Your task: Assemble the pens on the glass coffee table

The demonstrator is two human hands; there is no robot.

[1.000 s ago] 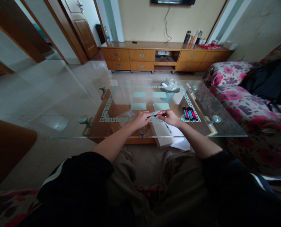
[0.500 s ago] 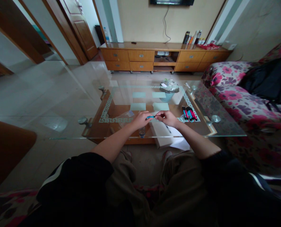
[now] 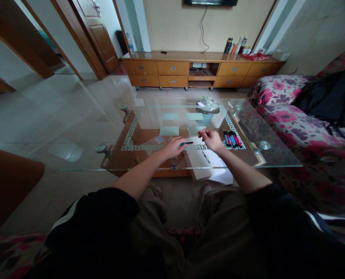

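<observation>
Left hand (image 3: 174, 147) closed around blue pen (image 3: 186, 143), tip pointing right, above glass tabletop (image 3: 82, 131). Right hand (image 3: 211, 139) loosely curled, contents indiscernible, just apart. Risk, judged: exposed tip marking fingers or white paper (image 3: 207, 161) beneath.

The left hand (image 3: 174, 147) covers most of the blue pen (image 3: 185, 143), leaving only its tip end showing. Whether the closed right hand (image 3: 210, 138) holds anything is too small to tell. The heap of pens (image 3: 232, 139) blurs together, uncountable.
</observation>
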